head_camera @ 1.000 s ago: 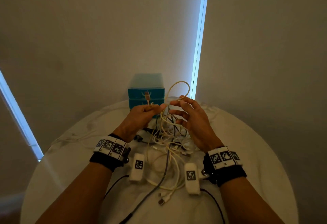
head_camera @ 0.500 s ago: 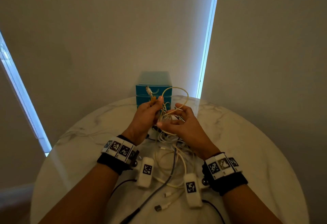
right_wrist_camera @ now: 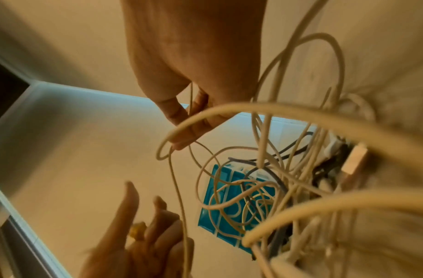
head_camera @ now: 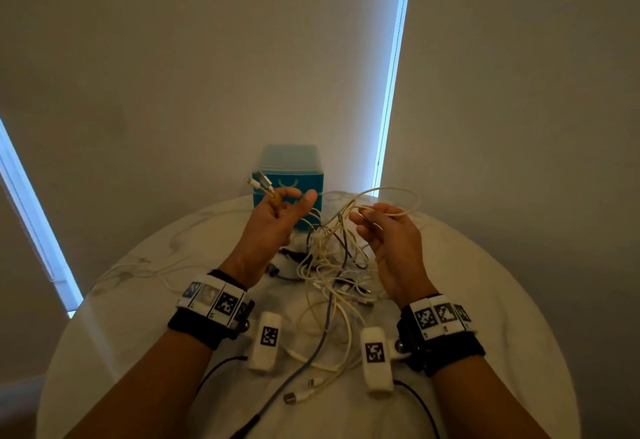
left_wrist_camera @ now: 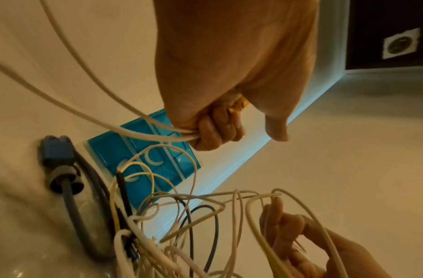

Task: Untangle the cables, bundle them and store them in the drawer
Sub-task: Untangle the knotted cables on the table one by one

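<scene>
A tangle of white and grey cables [head_camera: 332, 258] lies mid-table in front of a teal drawer box [head_camera: 294, 179], whose drawers look closed. My left hand [head_camera: 291, 201] is raised left of the tangle. Its lower fingers [left_wrist_camera: 215, 131] curl round white cables, and two plug ends [head_camera: 259, 182] and a yellow tie [left_wrist_camera: 239, 106] stick out above them. My right hand [head_camera: 367, 217] is raised on the right and pinches a thin white cable loop [head_camera: 398, 203] between its thumb and fingers [right_wrist_camera: 188, 120]. Strands run from both hands down into the pile.
The round white marble table [head_camera: 502, 300] stands against a wall. A thick grey cable with a blue connector [left_wrist_camera: 60, 169] lies beside the drawer box [left_wrist_camera: 146, 156]. Loose plug ends [head_camera: 294, 397] lie near the front edge, between my forearms.
My hands, close together over the tangle before, have drawn apart. The left went left with the plug ends, and the right went right with the white loop, spreading the strands.
</scene>
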The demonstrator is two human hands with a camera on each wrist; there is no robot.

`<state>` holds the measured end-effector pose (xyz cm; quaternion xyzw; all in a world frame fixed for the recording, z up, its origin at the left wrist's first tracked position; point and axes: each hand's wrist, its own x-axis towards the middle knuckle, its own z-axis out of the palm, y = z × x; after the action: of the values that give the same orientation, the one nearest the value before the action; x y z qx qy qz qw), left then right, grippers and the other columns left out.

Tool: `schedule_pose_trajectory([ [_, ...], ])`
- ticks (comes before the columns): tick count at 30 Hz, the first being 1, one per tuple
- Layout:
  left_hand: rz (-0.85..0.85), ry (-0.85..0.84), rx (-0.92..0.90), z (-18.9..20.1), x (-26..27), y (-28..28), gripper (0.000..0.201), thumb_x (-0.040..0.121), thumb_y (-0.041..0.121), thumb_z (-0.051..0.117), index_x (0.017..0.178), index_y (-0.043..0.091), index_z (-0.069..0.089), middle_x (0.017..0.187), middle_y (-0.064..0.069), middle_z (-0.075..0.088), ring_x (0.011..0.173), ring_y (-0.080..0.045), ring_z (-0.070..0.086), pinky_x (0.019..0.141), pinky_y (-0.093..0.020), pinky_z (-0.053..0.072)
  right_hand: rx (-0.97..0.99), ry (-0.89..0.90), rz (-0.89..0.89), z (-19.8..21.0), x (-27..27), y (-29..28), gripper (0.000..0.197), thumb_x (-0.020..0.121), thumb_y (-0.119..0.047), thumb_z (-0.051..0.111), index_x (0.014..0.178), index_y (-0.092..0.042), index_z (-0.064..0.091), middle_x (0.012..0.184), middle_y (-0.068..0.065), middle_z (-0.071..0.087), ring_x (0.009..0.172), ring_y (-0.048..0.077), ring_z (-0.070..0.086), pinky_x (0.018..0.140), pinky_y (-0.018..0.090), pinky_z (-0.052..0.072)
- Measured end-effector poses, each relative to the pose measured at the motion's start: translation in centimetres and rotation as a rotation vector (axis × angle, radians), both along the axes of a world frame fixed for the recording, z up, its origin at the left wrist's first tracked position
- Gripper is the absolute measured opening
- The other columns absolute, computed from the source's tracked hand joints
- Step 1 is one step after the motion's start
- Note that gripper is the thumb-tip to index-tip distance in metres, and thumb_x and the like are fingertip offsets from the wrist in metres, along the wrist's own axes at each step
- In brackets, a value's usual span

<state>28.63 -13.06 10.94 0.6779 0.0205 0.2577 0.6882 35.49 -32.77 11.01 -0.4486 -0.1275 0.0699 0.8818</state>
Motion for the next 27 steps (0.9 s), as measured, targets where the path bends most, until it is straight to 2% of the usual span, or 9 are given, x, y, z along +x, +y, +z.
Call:
schedule_pose_trajectory([
  [2, -0.02, 0.041, 0.137, 0.4, -0.6, -0.6, 0.042, 0.088, 0.054, 0.082, 0.107, 0.019, 0.069, 0.081, -0.012, 0.052, 0.063, -0.016, 0.046, 0.053, -0.024, 0.042, -0.033, -0.029, -0.035, -0.1, -0.2, 0.3, 0.017, 0.097, 0.005, 0.07, 0.112, -0.001, 0.066, 0.097, 0.017, 0.079, 0.093, 0.029, 0.081, 0.075, 0.027, 0.065],
  [4, -0.06, 0.127, 0.271, 0.4, -1.2, -1.2, 0.041, 0.083, 0.056, 0.084, 0.104, 0.022, 0.074, 0.082, -0.012, 0.065, 0.074, -0.016, 0.057, 0.07, -0.024, 0.053, -0.061, -0.066, -0.048, -0.3, -0.4, 0.7, 0.02, 0.096, 0.004, 0.071, 0.116, 0.004, 0.066, 0.096, 0.017, 0.08, 0.095, 0.03, 0.081, 0.084, 0.032, 0.066],
  [7, -0.107, 0.196, 0.398, 0.0, -1.1, -1.6, 0.03, 0.085, 0.055, 0.084, 0.094, 0.026, 0.08, 0.076, -0.01, 0.063, 0.073, -0.016, 0.057, 0.08, -0.028, 0.051, -0.079, -0.116, -0.026, -0.4, -0.5, 0.8, 0.023, 0.096, 0.004, 0.071, 0.118, 0.007, 0.066, 0.103, 0.021, 0.08, 0.102, 0.034, 0.08, 0.089, 0.033, 0.065],
  [9, -0.063, 0.173, 0.389, 0.0, -1.1, -1.6, 0.019, 0.092, 0.045, 0.081, 0.092, 0.026, 0.083, 0.087, -0.002, 0.078, 0.084, -0.006, 0.071, 0.084, -0.025, 0.05, -0.105, -0.14, -0.029, -0.5, -0.4, 0.8, 0.025, 0.096, 0.002, 0.073, 0.12, 0.007, 0.066, 0.108, 0.022, 0.079, 0.105, 0.034, 0.079, 0.089, 0.033, 0.065],
  [12, 0.027, 0.069, 0.285, 0.5, -1.2, -1.1, 0.018, 0.099, 0.036, 0.075, 0.104, 0.022, 0.084, 0.092, 0.012, 0.081, 0.088, 0.002, 0.074, 0.078, -0.019, 0.05, -0.21, -0.156, 0.042, -0.2, -0.4, 0.6, 0.031, 0.097, -0.009, 0.076, 0.126, -0.003, 0.065, 0.111, 0.018, 0.08, 0.105, 0.03, 0.079, 0.087, 0.034, 0.063],
  [15, 0.044, 0.009, 0.092, 0.3, -1.0, -0.1, 0.026, 0.106, 0.034, 0.065, 0.116, 0.017, 0.083, 0.054, 0.015, 0.055, 0.049, -0.008, 0.041, 0.052, -0.022, 0.032, -0.426, -0.162, 0.227, 0.4, -1.1, 0.3, 0.033, 0.098, -0.024, 0.078, 0.124, -0.007, 0.067, 0.104, 0.015, 0.081, 0.091, 0.026, 0.076, 0.071, 0.031, 0.06],
  [17, 0.025, 0.0, -0.053, -0.1, -0.4, 0.7, 0.03, 0.106, 0.035, 0.064, 0.121, 0.016, 0.081, 0.054, 0.013, 0.041, 0.055, -0.014, 0.02, 0.05, -0.027, 0.019, -0.639, -0.277, 0.355, 0.4, -1.6, 0.0, 0.028, 0.097, -0.032, 0.078, 0.113, -0.009, 0.073, 0.096, 0.015, 0.079, 0.08, 0.025, 0.071, 0.064, 0.031, 0.055],
  [24, 0.026, -0.061, -0.283, -0.5, 0.3, 2.2, 0.035, 0.108, 0.034, 0.06, 0.13, 0.011, 0.076, 0.058, 0.006, 0.022, 0.047, -0.008, 0.018, 0.041, -0.02, 0.021, -0.967, -0.448, 0.479, -0.3, -1.2, -0.7, 0.025, 0.1, -0.034, 0.075, 0.103, -0.01, 0.078, 0.074, 0.002, 0.072, 0.062, 0.014, 0.063, 0.057, 0.024, 0.049],
  [27, -0.038, -0.025, -0.29, -0.5, 0.2, 2.2, 0.047, 0.108, 0.047, 0.057, 0.132, 0.012, 0.075, 0.065, 0.005, 0.018, 0.05, -0.008, 0.016, 0.042, -0.022, 0.018, -0.659, -0.428, 0.484, 0.1, -1.3, -0.7, 0.019, 0.102, -0.027, 0.071, 0.096, -0.009, 0.076, 0.079, 0.01, 0.07, 0.059, 0.017, 0.063, 0.05, 0.023, 0.048],
])
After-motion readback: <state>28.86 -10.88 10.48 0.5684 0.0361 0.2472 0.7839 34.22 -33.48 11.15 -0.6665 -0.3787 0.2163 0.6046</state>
